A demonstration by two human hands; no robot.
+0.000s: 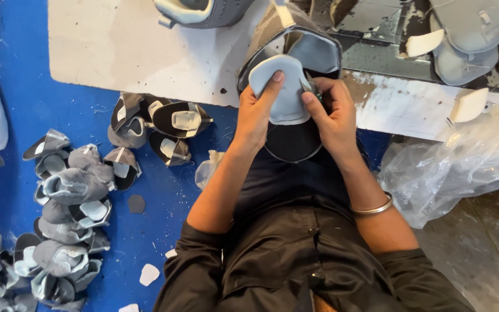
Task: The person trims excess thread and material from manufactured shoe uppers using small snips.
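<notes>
Together, both hands press a pale grey tongue pad (pixel 284 92) into an unfinished shoe upper (pixel 293 69).

Held over the person's lap at the near edge of the white, stained worktop (pixel 128 46), the upper shows grey mesh outside and a dark lining below. The left hand (pixel 256 112) grips the pad's left side, thumb on top near its upper edge. The right hand (pixel 333 112) closes on the right side of pad and upper, thumb pressed on the pad; a metal bangle (pixel 373 208) sits on that forearm. On the blue floor (pixel 163 190) to the left lies a heap of grey shoe uppers (pixel 70 214), with a few more (pixel 160 124) just beside the worktop's edge. Crumpled clear plastic (pixel 457 162) lies to the right, and more grey pieces (pixel 469 40) rest on the worktop's far right.
</notes>
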